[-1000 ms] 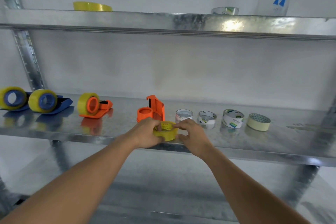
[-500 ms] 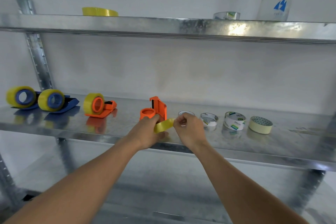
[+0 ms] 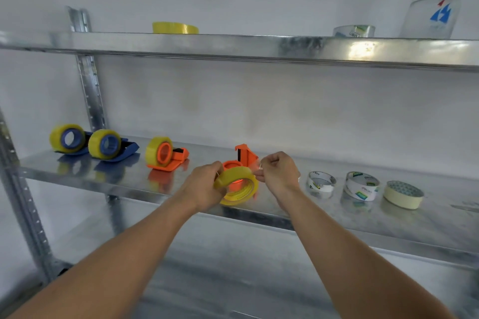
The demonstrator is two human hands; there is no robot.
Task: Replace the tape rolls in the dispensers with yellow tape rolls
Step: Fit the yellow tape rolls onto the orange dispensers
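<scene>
On the middle shelf (image 3: 77, 176), at about 9 o'clock, two blue dispensers (image 3: 75, 141) (image 3: 111, 146) each carry a yellow roll, and just to their right an orange dispenser (image 3: 167, 155) is loaded with yellow tape too, so three refills look done. Near the centre, the left hand (image 3: 204, 186) grips a yellow tape roll (image 3: 237, 185), fingers curled round its left edge and holding it tilted above the shelf, directly in front of the last orange dispenser (image 3: 242, 160), whose hub looks bare. The right hand (image 3: 278, 173) is clenched in a pinch at the roll's 2 o'clock edge, seemingly on the loose tape end, though the strip itself is too thin to make out. Toward 3 o'clock lie two printed rolls (image 3: 320, 182) (image 3: 361, 185) and a cream masking roll (image 3: 403, 194), probably the ones removed. What remains, by my reckoning, is seating this roll on the hub and threading it. On the upper shelf (image 3: 233, 45) at 12 o'clock sits a spare yellow roll (image 3: 175, 28).
</scene>
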